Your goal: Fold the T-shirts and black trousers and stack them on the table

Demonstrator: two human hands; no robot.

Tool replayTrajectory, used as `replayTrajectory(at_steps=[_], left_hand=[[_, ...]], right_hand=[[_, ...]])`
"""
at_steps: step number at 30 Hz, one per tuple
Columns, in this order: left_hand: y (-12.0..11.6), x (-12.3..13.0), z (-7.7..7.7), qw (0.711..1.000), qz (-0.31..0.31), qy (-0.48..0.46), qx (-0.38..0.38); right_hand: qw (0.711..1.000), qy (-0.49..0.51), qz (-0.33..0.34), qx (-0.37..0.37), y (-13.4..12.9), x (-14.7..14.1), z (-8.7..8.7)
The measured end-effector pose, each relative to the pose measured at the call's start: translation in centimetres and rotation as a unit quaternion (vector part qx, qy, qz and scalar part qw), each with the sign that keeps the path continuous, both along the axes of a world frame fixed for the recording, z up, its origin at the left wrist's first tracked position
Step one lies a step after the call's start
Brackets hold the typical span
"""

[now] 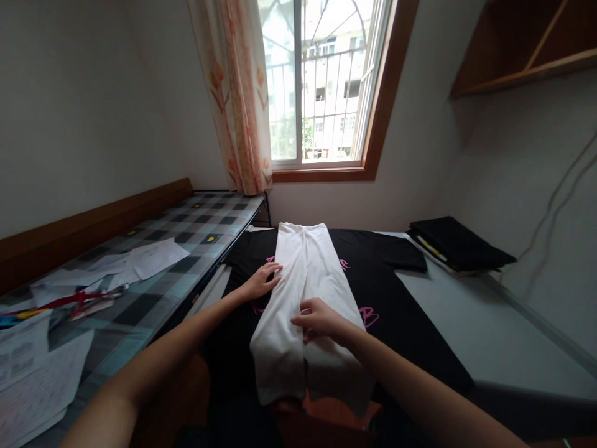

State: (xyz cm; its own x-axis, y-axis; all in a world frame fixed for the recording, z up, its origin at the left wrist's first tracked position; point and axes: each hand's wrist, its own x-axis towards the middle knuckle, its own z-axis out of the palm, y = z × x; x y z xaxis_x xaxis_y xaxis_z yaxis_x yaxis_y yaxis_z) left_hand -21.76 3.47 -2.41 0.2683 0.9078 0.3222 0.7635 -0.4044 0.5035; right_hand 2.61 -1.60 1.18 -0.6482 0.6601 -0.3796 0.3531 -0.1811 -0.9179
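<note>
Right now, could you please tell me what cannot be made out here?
In the head view:
Black shirt: its middle, hidden under the white garment.
Papers: their writing, too small and blurred.
Wooden shelf: the rest, cut off by the top and right edges.

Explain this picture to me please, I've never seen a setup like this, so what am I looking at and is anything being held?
There's no machine here: these are a person's own bare hands, and the single picture comes from a camera worn on their head, looking forward and down. On a pale table lies a black shirt with pink lettering, and white trousers lie on top of it. The left hand is at the trousers' left edge, fingers spread. The right hand is over their middle, fingers bent; whether it pinches the cloth, I can't tell. To the left, papers lie on a checked surface.
</note>
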Motion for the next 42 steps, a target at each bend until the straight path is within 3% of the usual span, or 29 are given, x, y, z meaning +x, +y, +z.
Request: replayTrajectory(at_steps=[5,9,14,18,22,25,28,35,38,40,42], left_hand=[[-2.7,0.5,0.4,0.990,0.134,-0.044,-0.008],[-5.2,1.0,0.9,0.984,0.164,-0.044,-0.053],[-6.9,1.8,0.9,0.967,0.214,-0.051,-0.127],[-7.0,2.5,1.1,0.951,0.233,-0.105,-0.173],[-7.0,2.4,2.3,0.932,0.227,-0.189,-0.208],[-7.3,2.2,3.3,0.921,0.209,-0.225,-0.241],[-8.0,2.6,3.7,0.917,0.202,-0.234,-0.252],[-12.3,3.9,3.0,0.898,0.181,-0.286,-0.282],[-14.8,3.6,2.7,0.878,0.165,-0.296,-0.337],[-16.2,3.5,2.3,0.866,0.138,-0.300,-0.376],[-17.3,3.3,1.5,0.869,0.109,-0.313,-0.368]], right_hand=[[0.998,0.015,-0.002,0.056,-2.9,-0.3,-0.6],[0.992,0.105,-0.062,0.015,-5.1,-0.5,-1.3],[0.996,0.053,-0.052,-0.056,-8.3,-0.2,-2.8],[0.999,0.032,-0.031,-0.026,-10.5,0.0,-5.3],[0.998,0.068,0.007,-0.011,-11.3,1.0,-7.4],[0.989,0.136,0.029,-0.041,-11.3,2.4,-7.6],[0.980,0.176,0.003,-0.095,-11.4,3.6,-7.3],[0.966,0.203,-0.060,-0.149,-11.6,5.4,-5.4],[0.952,0.229,-0.095,-0.181,-11.5,5.6,-4.2],[0.945,0.248,-0.065,-0.202,-11.8,5.2,-4.1],[0.944,0.248,-0.023,-0.215,-12.2,4.5,-4.8]])
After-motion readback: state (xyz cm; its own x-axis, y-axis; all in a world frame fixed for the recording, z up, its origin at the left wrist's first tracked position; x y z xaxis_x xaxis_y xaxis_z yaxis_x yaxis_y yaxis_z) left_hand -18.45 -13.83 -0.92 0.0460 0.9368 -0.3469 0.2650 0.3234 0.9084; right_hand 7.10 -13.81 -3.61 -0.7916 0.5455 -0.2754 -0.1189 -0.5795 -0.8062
